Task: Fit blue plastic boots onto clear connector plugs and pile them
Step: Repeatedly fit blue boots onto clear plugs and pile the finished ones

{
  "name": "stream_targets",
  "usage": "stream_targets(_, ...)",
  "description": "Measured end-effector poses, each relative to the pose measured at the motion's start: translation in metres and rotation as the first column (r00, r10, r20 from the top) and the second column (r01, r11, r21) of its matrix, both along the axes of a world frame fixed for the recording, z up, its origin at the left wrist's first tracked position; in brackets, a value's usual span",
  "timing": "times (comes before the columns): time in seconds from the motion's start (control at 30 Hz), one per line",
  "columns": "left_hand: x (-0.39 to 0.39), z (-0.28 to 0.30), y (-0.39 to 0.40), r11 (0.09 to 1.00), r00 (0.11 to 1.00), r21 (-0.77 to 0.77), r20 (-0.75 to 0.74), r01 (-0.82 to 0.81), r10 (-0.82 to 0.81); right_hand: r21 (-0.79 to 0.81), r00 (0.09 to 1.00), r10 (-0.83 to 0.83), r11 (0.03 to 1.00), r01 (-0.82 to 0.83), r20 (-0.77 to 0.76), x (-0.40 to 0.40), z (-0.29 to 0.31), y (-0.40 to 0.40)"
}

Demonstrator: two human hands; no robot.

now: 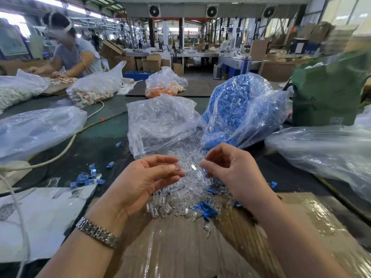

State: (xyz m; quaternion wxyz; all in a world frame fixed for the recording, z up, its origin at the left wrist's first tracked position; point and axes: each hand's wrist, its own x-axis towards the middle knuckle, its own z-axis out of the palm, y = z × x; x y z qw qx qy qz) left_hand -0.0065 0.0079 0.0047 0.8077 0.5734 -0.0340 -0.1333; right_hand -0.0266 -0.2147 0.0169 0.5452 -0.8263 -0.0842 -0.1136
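A worker's left hand (148, 177) pinches a clear plug (177, 167) above the plug pile (180, 197), seemingly held ready for a boot. The right hand (226, 167) hovers just opposite, fingers curled; what they hold, if anything, cannot be told. Behind the pile sits the boot bag (236, 105); finished pieces (86, 178) lie left of it on the table (100, 141).

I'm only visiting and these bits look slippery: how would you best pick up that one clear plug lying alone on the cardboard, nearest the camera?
Judging by its pose, pinch the lone clear plug across its two long flat sides, coming straight down from above. It lies flat on the taped cardboard, apart from the pile of clear plugs, so fingertips have room on both sides. Its finer shape is too blurred to tell.
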Motion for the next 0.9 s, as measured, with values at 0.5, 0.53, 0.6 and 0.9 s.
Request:
stream_targets(0.5, -0.01, 0.005, -0.015, 0.992, 0.995, -0.103, -0.063, 0.074, -0.081, 0.062, 0.978, 0.121, 0.989, -0.133, 0.169, -0.004, -0.001, 0.007)
stream_targets(0.53, -0.01, 0.005, -0.015, 0.993, 0.995, -0.086, -0.056, 0.075, -0.08, 0.04, 0.975, 0.12, 0.991, -0.129, 0.186, -0.004, -0.001, 0.008)
stream_targets(0.6, -0.012, 0.005, -0.017, 0.995, 0.996, -0.064, -0.045, 0.078, -0.081, -0.011, 0.967, 0.127, 0.992, -0.127, 0.221, -0.005, -0.002, 0.009)
stream_targets(0.9, -0.017, 0.012, -0.017, 0.994, 0.994, -0.029, -0.017, 0.103, -0.104, -0.078, 0.97, 0.155, 0.987, -0.143, 0.185, -0.008, 0.0, 0.005)
